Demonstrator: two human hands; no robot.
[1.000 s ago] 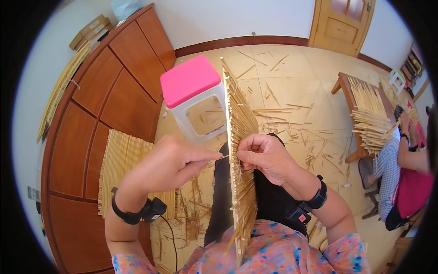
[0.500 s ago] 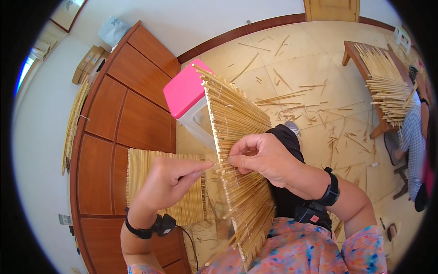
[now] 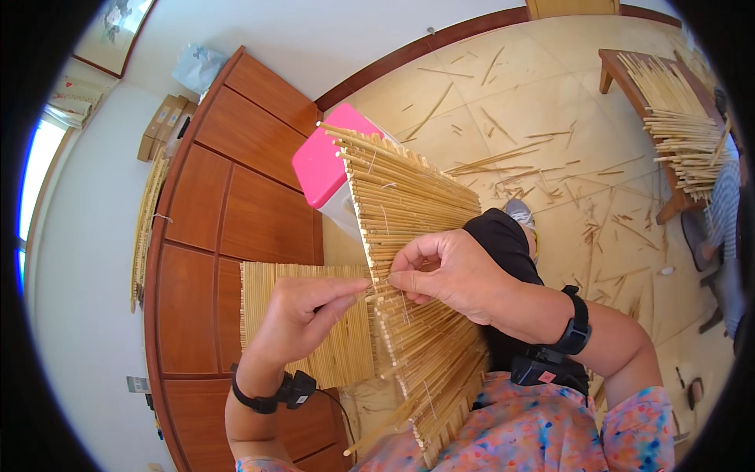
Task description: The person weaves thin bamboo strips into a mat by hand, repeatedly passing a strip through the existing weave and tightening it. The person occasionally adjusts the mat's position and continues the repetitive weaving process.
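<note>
I see my left hand [image 3: 303, 315] at about seven o'clock of centre, fingers curled, with the index finger and thumb drawn together in a pinch at the left edge of the woven stick mat [image 3: 409, 259]; whatever sits between those two tips is too fine for me to make out; my right hand [image 3: 448, 271] lies at centre, flat over the mat's face, thumb and forefinger nipped together on the same edge, just beside the left fingertips, the other fingers loosely bent on the sticks. The mat itself stands tilted across the middle, running from eleven o'clock down to six o'clock, its lower end against my flowered shirt [image 3: 543, 433]. A second, flatter stick panel [image 3: 275, 322] lies behind my left hand at eight o'clock, against the wooden cabinet [image 3: 228, 204]; a pink-lidded box [image 3: 322, 161] sits at eleven o'clock, partly hidden by the mat's top. At two o'clock a low table [image 3: 621, 63] carries a pile of loose sticks [image 3: 680, 118]; stray sticks litter the tiled floor [image 3: 519, 102] between.
</note>
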